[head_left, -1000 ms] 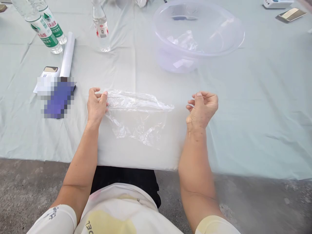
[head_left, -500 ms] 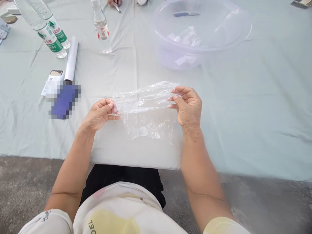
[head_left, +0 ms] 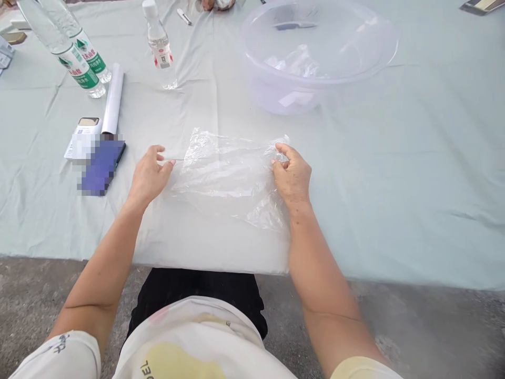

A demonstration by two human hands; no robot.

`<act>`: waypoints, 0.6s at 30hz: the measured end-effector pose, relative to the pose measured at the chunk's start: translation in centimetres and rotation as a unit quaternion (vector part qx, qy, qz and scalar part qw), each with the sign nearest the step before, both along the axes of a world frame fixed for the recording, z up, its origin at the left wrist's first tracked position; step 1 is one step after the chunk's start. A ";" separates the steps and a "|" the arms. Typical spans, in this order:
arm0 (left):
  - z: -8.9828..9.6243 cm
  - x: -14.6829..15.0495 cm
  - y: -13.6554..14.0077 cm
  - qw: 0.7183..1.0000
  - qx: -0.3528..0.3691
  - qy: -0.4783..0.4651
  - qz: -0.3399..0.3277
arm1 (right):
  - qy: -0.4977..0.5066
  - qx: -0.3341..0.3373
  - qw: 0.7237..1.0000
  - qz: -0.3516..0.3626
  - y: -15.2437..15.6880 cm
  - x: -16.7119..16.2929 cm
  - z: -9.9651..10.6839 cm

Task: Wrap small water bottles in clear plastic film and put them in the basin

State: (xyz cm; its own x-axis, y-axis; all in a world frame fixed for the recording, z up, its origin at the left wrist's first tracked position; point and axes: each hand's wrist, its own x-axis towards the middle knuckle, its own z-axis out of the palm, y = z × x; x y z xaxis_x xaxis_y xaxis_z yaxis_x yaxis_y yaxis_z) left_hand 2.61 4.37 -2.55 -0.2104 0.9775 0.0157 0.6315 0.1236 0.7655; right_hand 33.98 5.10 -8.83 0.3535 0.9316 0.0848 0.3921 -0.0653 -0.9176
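A thin, crinkled clear plastic bag (head_left: 229, 176) lies spread on the cloth in front of me. Just off its left edge is my left hand (head_left: 152, 171), its thumb and fingers apart with nothing between them. At the bag's upper right corner, my right hand (head_left: 292, 171) pinches the film between thumb and fingers. The film is see-through, so its exact outline is hard to follow.
Beyond the bag stands a large translucent basin (head_left: 272, 97) with crumpled clear plastic inside. To the left are a small bottle (head_left: 161, 52), two larger water bottles (head_left: 84, 73), a white roll (head_left: 113, 100) and a blurred blue object (head_left: 103, 166). Another person's hand (head_left: 216, 4) shows at the far edge.
My left hand has let go of the bag and moved up and left. The bag, stretched between both hands before, now lies flatter on the cloth. My right hand has shifted slightly left.
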 end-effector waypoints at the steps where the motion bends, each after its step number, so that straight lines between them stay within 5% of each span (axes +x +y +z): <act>1: 0.4 0.2 -0.3 0.998 0.058 0.037 0.000 | -0.004 -0.004 1.000 0.004 0.0 -0.1 0.1; 4: 0.7 1.3 -0.4 0.984 0.107 0.074 -0.120 | -0.014 -0.003 1.000 0.015 -0.1 -0.4 0.3; 7: -0.1 2.5 0.6 0.938 -0.002 0.126 -0.322 | -0.039 0.006 0.999 0.027 0.1 -0.5 0.2; 9: -0.6 2.8 1.5 0.898 -0.071 0.200 -0.385 | -0.079 0.007 0.997 0.020 0.5 0.0 0.1; 12: -0.9 2.8 2.1 0.863 -0.126 0.283 -0.398 | -0.130 -0.012 0.991 -0.027 1.2 1.6 -0.1; 18: -1.0 2.4 1.8 0.855 -0.129 0.321 -0.386 | -0.174 0.027 0.972 -0.157 1.4 4.1 -0.2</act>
State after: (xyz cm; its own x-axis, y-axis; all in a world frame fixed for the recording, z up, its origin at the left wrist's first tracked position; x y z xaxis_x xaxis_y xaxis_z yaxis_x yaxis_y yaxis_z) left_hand 5.00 6.15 -3.52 0.4693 0.8098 -0.3522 0.8816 -0.4065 0.2400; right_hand 38.07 6.46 -9.07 0.5607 0.7737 0.2951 0.6475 -0.1874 -0.7387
